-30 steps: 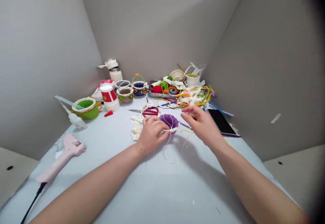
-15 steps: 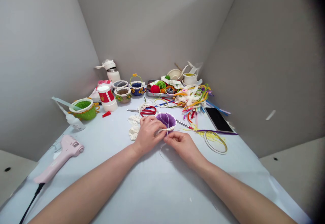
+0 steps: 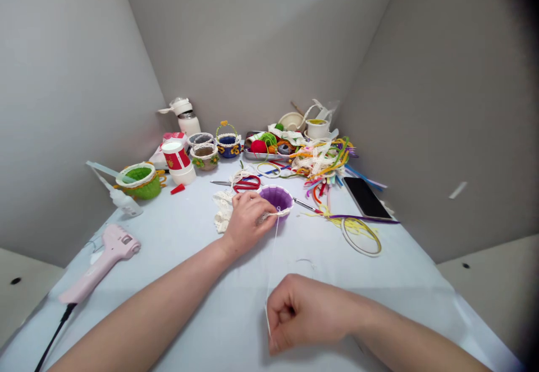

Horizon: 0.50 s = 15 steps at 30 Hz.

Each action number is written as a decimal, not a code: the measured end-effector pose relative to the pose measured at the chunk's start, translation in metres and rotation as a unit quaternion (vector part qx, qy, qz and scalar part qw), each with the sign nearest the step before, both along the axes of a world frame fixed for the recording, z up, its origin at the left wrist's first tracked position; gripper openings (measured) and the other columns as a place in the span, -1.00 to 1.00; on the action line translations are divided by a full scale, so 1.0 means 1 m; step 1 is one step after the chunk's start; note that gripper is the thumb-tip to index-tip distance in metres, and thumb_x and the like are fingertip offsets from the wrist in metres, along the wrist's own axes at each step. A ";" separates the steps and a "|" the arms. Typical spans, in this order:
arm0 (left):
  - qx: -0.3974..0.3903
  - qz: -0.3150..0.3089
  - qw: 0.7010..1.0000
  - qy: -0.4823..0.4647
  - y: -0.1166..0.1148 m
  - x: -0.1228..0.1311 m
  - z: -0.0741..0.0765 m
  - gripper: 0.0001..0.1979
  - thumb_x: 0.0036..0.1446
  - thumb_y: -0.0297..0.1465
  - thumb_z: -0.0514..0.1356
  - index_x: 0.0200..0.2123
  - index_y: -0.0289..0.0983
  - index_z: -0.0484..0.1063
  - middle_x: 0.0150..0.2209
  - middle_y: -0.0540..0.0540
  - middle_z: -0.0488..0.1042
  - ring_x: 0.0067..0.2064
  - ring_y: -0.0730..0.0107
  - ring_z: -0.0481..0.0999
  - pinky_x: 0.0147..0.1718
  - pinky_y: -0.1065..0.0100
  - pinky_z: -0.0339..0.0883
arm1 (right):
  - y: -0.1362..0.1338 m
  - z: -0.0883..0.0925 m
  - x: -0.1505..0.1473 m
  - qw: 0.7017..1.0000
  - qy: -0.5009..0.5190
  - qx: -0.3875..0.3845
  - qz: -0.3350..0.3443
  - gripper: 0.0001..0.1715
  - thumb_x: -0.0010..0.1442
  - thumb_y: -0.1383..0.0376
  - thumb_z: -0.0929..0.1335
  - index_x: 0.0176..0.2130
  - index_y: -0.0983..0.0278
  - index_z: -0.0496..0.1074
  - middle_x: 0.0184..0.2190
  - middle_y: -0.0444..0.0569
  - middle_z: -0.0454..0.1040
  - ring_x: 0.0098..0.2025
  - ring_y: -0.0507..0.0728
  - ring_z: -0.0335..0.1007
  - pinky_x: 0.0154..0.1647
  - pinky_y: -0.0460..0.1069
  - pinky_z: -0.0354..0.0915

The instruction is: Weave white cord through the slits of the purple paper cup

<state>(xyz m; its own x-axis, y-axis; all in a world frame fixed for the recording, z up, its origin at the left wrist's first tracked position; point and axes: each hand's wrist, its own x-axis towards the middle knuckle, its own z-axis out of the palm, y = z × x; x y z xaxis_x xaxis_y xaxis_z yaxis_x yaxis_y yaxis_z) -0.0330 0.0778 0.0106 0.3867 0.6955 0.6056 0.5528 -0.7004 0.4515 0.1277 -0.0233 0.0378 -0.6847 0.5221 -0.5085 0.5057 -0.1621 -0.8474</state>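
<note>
My left hand (image 3: 252, 214) is closed on the near left side of a small purple basket (image 3: 275, 196) with a white rim. Its thumb and fingers pinch the rim, hiding part of it. From that rim a thin white thread (image 3: 274, 254) runs taut toward me. My right hand (image 3: 298, 313) is closed on the thread low in the view, well apart from the basket. Whether a needle is in those fingers I cannot make out. White lace (image 3: 222, 212) lies beside my left hand, and red-handled scissors (image 3: 247, 184) rest just behind the basket.
A pink glue gun (image 3: 101, 259) lies at left, near a glue bottle (image 3: 126, 202) and a green basket (image 3: 143, 184). Finished baskets (image 3: 228, 146), a yarn tray (image 3: 269, 155) and a tangle of strips (image 3: 322, 161) stand behind. A phone (image 3: 367, 198) and a hoop (image 3: 361, 238) lie right.
My right hand has moved from the basket's rim down toward me, drawing the thread straight. The loose loop over the basket has shrunk to a small one at the rim. My left hand stays.
</note>
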 end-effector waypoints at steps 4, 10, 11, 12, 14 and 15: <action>0.002 0.005 1.000 0.007 0.000 0.001 0.000 -0.91 0.20 -0.35 0.20 -0.34 -0.19 0.49 -0.30 -0.02 0.59 -0.09 0.24 0.38 -0.02 0.12 0.07 | -0.004 0.002 0.000 0.994 -0.017 0.023 0.103 -0.92 -0.01 0.33 0.44 -0.42 0.32 0.52 -0.66 -0.30 0.26 -0.62 -0.14 0.09 -0.63 -0.24 0.03; 0.006 0.000 1.000 0.005 -0.001 0.001 0.000 -0.91 0.20 -0.35 0.20 -0.34 -0.19 0.49 -0.30 -0.02 0.59 -0.09 0.24 0.38 -0.04 0.12 0.07 | -0.003 0.007 0.002 0.983 -0.009 0.061 0.174 -0.92 0.00 0.46 0.42 -0.45 0.30 0.52 -0.67 -0.31 0.23 -0.61 -0.14 0.12 -0.59 -0.26 0.07; 0.006 0.001 1.000 0.004 -0.001 0.000 0.000 -0.91 0.20 -0.35 0.20 -0.34 -0.20 0.49 -0.30 -0.02 0.59 -0.10 0.24 0.38 -0.04 0.12 0.07 | -0.001 0.010 0.005 0.984 -0.016 0.069 0.161 -0.96 0.00 0.40 0.44 -0.42 0.28 0.54 -0.67 -0.31 0.21 -0.62 -0.14 0.10 -0.61 -0.25 0.05; 0.007 0.000 1.000 0.002 -0.001 0.000 0.000 -0.91 0.20 -0.35 0.20 -0.34 -0.20 0.48 -0.30 -0.02 0.59 -0.10 0.25 0.38 -0.04 0.12 0.08 | 0.000 0.013 0.009 0.986 -0.025 0.083 0.145 -0.90 -0.01 0.33 0.47 -0.37 0.27 0.56 -0.67 -0.31 0.20 -0.63 -0.13 0.08 -0.62 -0.23 0.03; 0.011 -0.003 1.000 -0.004 -0.002 0.000 0.001 -0.92 0.19 -0.36 0.21 -0.34 -0.20 0.48 -0.30 -0.01 0.58 -0.11 0.26 0.38 -0.05 0.13 0.08 | 0.005 0.018 0.019 0.986 -0.047 0.135 0.090 -0.73 -0.04 0.21 0.52 -0.28 0.23 0.58 -0.65 -0.30 0.20 -0.62 -0.11 0.07 -0.62 -0.20 0.00; 0.013 -0.005 1.000 -0.007 -0.002 0.000 0.001 -0.93 0.19 -0.37 0.21 -0.33 -0.21 0.48 -0.30 -0.01 0.58 -0.11 0.26 0.38 -0.05 0.14 0.08 | 0.009 0.019 0.024 0.982 -0.061 0.173 0.045 -0.71 -0.04 0.19 0.51 -0.26 0.23 0.57 -0.64 -0.29 0.20 -0.61 -0.10 0.08 -0.61 -0.19 0.00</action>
<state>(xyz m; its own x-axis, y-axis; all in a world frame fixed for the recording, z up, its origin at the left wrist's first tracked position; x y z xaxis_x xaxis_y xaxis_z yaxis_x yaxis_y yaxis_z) -0.0334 0.0755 0.0116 0.3853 0.6750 0.6293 0.5393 -0.7180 0.4400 0.1515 -0.0146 0.0567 -0.6809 0.6187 -0.3919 0.6058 0.1749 -0.7762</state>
